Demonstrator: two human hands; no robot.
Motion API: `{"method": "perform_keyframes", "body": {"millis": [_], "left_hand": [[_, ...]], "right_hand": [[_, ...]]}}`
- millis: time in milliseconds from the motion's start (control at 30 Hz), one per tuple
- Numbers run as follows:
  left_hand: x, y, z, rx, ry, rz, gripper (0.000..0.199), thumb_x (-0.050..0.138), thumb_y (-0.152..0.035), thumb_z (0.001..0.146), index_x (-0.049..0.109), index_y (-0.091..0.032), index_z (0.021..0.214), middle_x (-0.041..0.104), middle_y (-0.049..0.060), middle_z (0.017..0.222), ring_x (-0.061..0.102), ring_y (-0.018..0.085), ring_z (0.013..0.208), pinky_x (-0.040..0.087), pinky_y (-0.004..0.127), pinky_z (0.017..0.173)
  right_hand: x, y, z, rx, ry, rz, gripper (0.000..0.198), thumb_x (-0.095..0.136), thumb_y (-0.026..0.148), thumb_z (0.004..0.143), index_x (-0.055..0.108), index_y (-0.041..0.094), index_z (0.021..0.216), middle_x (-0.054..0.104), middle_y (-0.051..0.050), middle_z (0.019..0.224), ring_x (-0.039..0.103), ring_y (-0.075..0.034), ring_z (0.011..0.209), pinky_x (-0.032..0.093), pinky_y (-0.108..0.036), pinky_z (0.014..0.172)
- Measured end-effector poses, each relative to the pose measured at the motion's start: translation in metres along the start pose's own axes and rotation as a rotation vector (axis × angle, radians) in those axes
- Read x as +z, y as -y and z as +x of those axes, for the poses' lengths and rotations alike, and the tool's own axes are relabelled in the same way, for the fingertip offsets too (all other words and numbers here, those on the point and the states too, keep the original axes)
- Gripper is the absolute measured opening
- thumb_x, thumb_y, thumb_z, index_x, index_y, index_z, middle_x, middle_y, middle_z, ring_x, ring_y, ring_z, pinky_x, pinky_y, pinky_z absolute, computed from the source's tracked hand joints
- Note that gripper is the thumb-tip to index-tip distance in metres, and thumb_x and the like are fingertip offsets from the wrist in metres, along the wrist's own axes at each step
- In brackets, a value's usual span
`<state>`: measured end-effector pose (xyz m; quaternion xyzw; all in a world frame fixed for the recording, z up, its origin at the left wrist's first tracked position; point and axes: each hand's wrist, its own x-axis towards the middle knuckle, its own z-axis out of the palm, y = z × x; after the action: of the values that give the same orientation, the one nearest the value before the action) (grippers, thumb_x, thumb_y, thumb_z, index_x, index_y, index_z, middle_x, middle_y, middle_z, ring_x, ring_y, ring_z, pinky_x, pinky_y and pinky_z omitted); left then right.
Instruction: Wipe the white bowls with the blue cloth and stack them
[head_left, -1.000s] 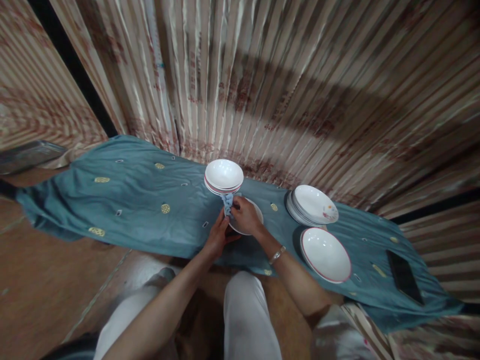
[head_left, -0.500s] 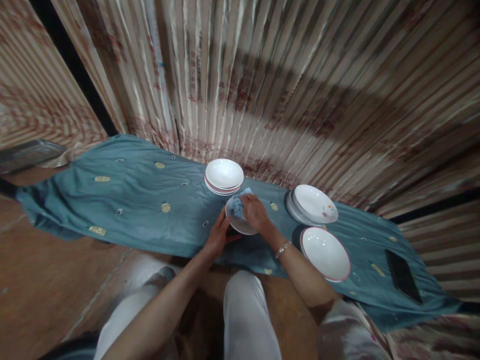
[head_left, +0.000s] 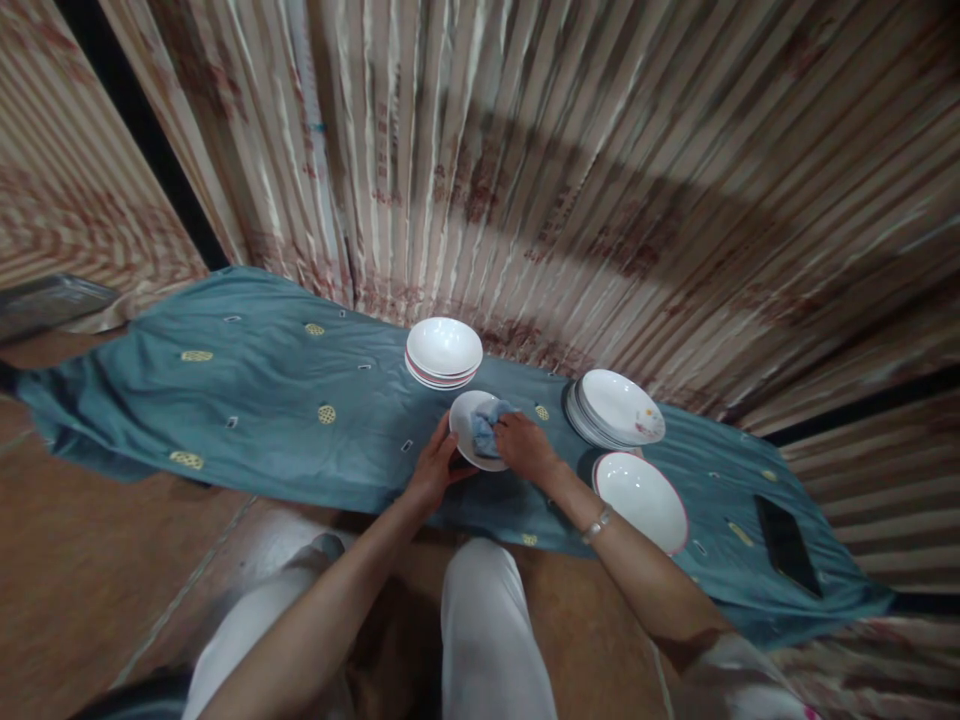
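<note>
A small white bowl (head_left: pixel 463 425) is tilted above the near part of the cloth-covered table, its inside facing me. My left hand (head_left: pixel 435 465) grips its left rim, thumb on the edge and fingers beneath. My right hand (head_left: pixel 525 442) is closed on a light-blue cloth (head_left: pixel 487 428) and presses it against the bowl's inner right side. Just behind the bowl stands a stack of white bowls (head_left: pixel 444 350), some with red rims. To the right of my right hand are a stack of plates (head_left: pixel 622 405) with a flower print and red-rimmed plates (head_left: pixel 641 500).
The table wears a green cloth (head_left: pixel 277 400) with yellow pineapple prints. A black phone (head_left: pixel 787 545) lies at its right end. Pleated curtains (head_left: pixel 480 180) hang behind. A dark tray-like object (head_left: pixel 52 305) is at far left, and my knees (head_left: pixel 491 620) are below the front edge.
My right hand has moved the cloth from the bowl's far rim down into its inside, toward the right. The left hand keeps its hold. The view has shifted slightly.
</note>
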<state>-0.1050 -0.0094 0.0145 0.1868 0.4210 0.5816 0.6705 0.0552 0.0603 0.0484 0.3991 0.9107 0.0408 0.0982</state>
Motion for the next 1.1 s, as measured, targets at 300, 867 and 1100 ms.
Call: {"method": "perform_keyframes", "body": {"millis": [300, 867, 1100], "left_hand": [[-0.004, 0.003, 0.001, 0.015, 0.032, 0.024, 0.073, 0.067, -0.039, 0.083, 0.04, -0.029, 0.15, 0.065, 0.01, 0.127, 0.066, 0.027, 0.105, 0.062, 0.04, 0.074], [-0.001, 0.0, -0.001, 0.014, -0.003, 0.006, 0.065, 0.062, -0.033, 0.089, 0.04, -0.029, 0.15, 0.056, 0.01, 0.144, 0.063, 0.027, 0.117, 0.061, 0.04, 0.083], [-0.003, 0.002, 0.001, -0.003, 0.001, -0.026, 0.069, 0.068, -0.037, 0.084, 0.042, -0.033, 0.149, 0.06, 0.009, 0.137, 0.064, 0.028, 0.115, 0.061, 0.043, 0.083]], "right_hand": [[-0.004, 0.01, -0.009, -0.004, 0.065, 0.322, 0.029, 0.046, 0.02, 0.098, 0.072, 0.015, 0.088, 0.073, -0.011, 0.094, 0.065, -0.02, 0.087, 0.042, -0.029, 0.076], [0.012, 0.03, 0.041, 0.201, -0.19, 0.613, 0.022, 0.054, 0.012, 0.084, 0.066, 0.017, 0.102, 0.071, -0.009, 0.107, 0.063, -0.022, 0.099, 0.046, -0.031, 0.088], [0.005, 0.026, 0.044, 0.219, -0.161, 0.377, 0.029, 0.047, 0.012, 0.091, 0.062, 0.011, 0.115, 0.064, -0.015, 0.123, 0.058, -0.024, 0.114, 0.042, -0.034, 0.102]]}}
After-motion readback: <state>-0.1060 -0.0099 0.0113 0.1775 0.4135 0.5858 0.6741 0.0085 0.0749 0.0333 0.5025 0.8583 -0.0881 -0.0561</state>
